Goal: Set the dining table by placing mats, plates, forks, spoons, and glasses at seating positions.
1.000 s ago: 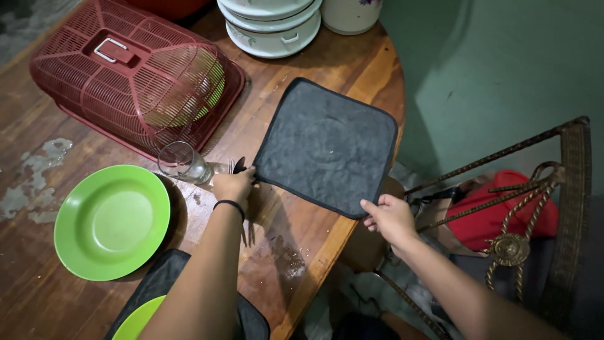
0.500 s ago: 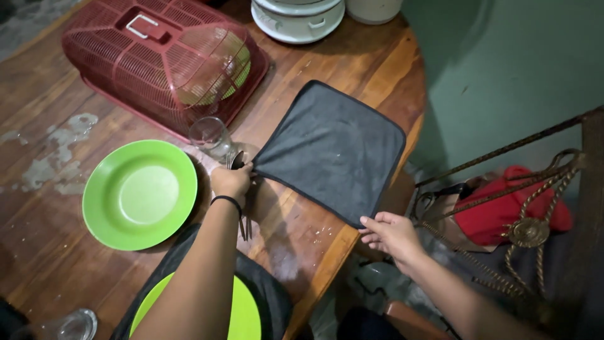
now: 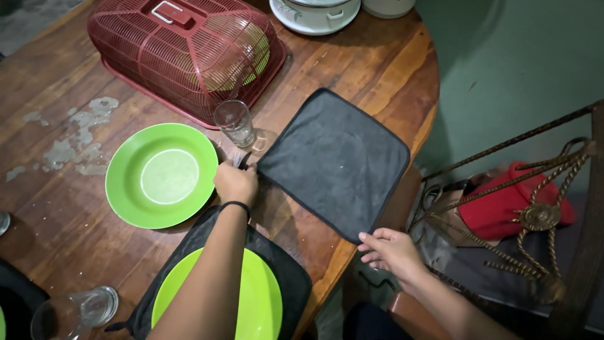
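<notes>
A dark grey square cloth point(image 3: 336, 162) with a black stitched edge lies flat on the right part of the round wooden table point(image 3: 56, 208), turned like a diamond, its near corner reaching the table's edge. The left hand point(image 3: 236, 182) is closed in a pinch on the cloth's left corner and also grips the ends of some cutlery point(image 3: 240, 157) — which pieces cannot be told, since only dark tips show above the knuckles; a black band sits on that wrist. The right hand point(image 3: 390, 252) is at the near corner, past the table's rim, fingers curled loosely with the tips on the hem; whether they actually clamp it cannot be told. Just beyond the left hand stands an empty clear glass point(image 3: 234, 123), upright, beside a red mesh food cover point(image 3: 189, 53) on the far side. To the left of the hand lies an empty green plate point(image 3: 162, 175); nearer, a second, yellow-green plate point(image 3: 251, 308) rests on another dark mat point(image 3: 286, 277) under the left forearm. A second glass point(image 3: 75, 311) lies tipped at the near left. A white lidded dish point(image 3: 314, 12) sits at the far edge — a metal chair point(image 3: 535, 214) with a red bag point(image 3: 503, 208) stands right of the table.
</notes>
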